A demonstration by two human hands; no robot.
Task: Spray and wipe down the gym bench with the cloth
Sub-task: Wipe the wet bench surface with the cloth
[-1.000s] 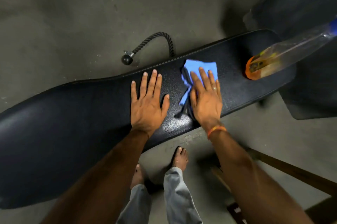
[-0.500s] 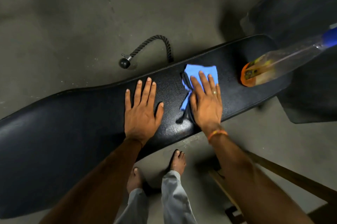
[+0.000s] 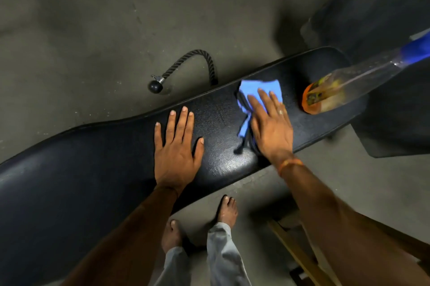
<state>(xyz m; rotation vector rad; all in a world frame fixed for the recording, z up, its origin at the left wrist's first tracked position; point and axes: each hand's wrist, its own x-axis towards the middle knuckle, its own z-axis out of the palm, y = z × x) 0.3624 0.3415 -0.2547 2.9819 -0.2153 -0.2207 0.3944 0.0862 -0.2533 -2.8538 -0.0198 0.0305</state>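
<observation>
Floor (image 3: 93, 18): grey concrete, with a rope handle (image 3: 186, 62) lying beyond the bench.
Surface (image 3: 93, 169): long black padded gym bench, running left to right.
Left hand (image 3: 176, 153): flat on the padding, fingers straight, grip open and empty.
Right hand (image 3: 272, 132): pressing the blue cloth (image 3: 253, 89) down with straight fingers, grip open.
Spray bottle (image 3: 337, 90): base on the surface, near the cloth's right side.
Risk: a wide wipe rightward could knock the bottle off; the bunched cloth may slip from under the palm.

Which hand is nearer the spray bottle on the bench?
Right. The right hand presses the blue cloth close beside the spray bottle, apart from it. The left hand lies flat on the bench farther away, on the cloth's other side.
</observation>
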